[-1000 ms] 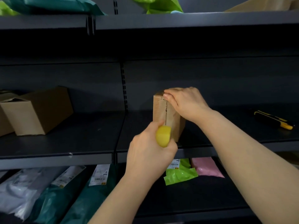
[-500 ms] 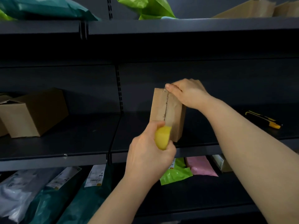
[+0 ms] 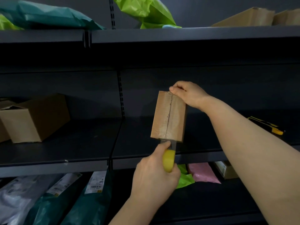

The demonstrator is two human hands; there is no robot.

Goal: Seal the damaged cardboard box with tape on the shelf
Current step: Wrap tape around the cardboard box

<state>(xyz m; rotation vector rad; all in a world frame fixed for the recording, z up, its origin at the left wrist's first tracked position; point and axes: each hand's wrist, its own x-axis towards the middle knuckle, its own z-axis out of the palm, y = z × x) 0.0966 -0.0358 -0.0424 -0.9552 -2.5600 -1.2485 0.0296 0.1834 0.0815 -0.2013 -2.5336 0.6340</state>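
Our left hand [image 3: 154, 176] is clamped on the roll [image 3: 168, 160], with tape running up to the box [image 3: 176, 117] just above it. Our right hand [image 3: 190, 95] pinches the box's top, holding it upright over the shelf [image 3: 73, 143]. The seam looks covered, so next we likely tear the tape off.

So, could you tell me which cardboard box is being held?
The narrow box in the middle, gripped at its top by the right hand; the larger box at the left sits untouched.
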